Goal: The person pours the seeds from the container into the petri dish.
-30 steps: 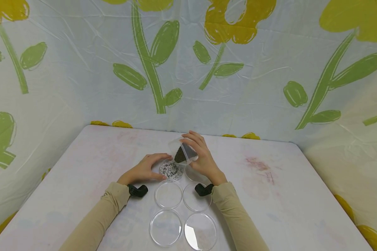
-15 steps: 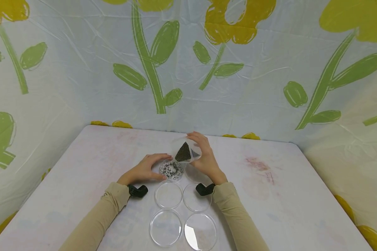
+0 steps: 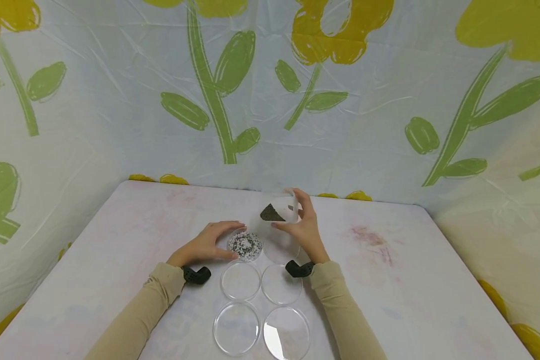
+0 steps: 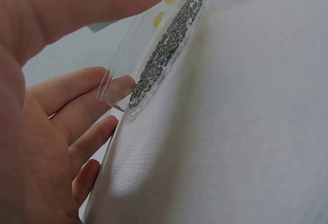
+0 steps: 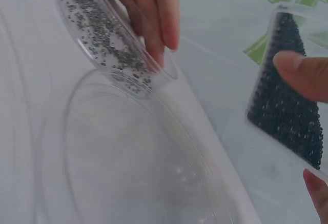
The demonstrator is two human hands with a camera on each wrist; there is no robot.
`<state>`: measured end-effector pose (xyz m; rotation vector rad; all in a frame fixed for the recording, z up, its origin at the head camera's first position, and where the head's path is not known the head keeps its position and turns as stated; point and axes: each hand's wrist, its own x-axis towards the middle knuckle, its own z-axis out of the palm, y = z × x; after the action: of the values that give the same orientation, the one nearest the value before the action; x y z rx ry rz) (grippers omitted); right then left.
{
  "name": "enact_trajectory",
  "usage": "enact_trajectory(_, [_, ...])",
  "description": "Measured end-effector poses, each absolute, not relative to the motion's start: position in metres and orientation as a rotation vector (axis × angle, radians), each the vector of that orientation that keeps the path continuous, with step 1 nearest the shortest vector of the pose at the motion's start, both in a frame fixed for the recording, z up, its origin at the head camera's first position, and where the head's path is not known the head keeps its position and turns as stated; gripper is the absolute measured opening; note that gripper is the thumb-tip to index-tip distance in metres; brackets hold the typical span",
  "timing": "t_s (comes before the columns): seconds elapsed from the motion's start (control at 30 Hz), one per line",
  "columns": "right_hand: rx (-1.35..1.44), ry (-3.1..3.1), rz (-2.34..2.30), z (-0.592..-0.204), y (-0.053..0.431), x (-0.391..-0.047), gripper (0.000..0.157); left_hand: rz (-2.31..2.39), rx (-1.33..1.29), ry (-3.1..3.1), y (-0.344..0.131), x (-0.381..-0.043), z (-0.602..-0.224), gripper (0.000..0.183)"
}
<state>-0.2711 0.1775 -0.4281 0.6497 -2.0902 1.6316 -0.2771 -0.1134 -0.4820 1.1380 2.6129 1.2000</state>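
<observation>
My left hand (image 3: pixel 209 242) curves its thumb and fingers round a clear petri dish (image 3: pixel 245 245) holding a scattered layer of small dark grains. In the left wrist view its fingertips touch the side wall of that dish (image 4: pixel 166 47). Just right of the dish and raised above the table, my right hand (image 3: pixel 308 225) holds a clear square-sided container (image 3: pixel 272 214) between thumb and fingers. Dark grains are heaped against one side of this container (image 5: pixel 287 90) in the right wrist view. Below it stands another clear petri dish (image 3: pixel 281 248), with no grains visible in it.
Several more clear round dishes, among them a near left one (image 3: pixel 236 328) and a near right one (image 3: pixel 286 332), lie in two columns towards me. They stand close together on the pale table (image 3: pixel 387 300). A flower-printed curtain (image 3: pixel 364 130) surrounds the table's far side.
My right hand has moved right, away from above the grain-filled dish, and turned the container more upright. The grains in the dish lie more spread out. My left hand stays at the dish.
</observation>
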Motion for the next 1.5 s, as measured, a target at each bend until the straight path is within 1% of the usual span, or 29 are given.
enact_trajectory(0.2, [0.637,-1.899,1.841,-0.446,0.195,-0.287,0.094,1.193,1.114,2.613,-0.113,-0.277,-0.482,0.080])
enact_trajectory(0.37, [0.562,-1.828,1.941,-0.457,0.210,-0.293,0.093,1.200,1.118,2.607,-0.114,-0.276,-0.482,0.080])
enact_trajectory(0.57, [0.484,-1.837,1.967,-0.450,0.222,-0.286,0.089,1.208,1.144,2.613,-0.114,-0.276,-0.483,0.079])
enact_trajectory(0.7, [0.358,-1.909,1.957,-0.445,0.230,-0.280,0.087,1.207,1.154,2.613,-0.114,-0.277,-0.483,0.079])
enact_trajectory(0.9, [0.211,-2.018,2.023,-0.448,0.246,-0.280,0.089,1.195,1.182,2.624,-0.114,-0.279,-0.484,0.079])
enact_trajectory(1.17, [0.236,-2.047,2.102,-0.455,0.262,-0.284,0.095,1.177,1.170,2.634,-0.114,-0.281,-0.486,0.080])
enact_trajectory(1.5, [0.240,-2.184,2.100,-0.462,0.277,-0.286,0.093,1.173,1.166,2.633,-0.114,-0.279,-0.485,0.080])
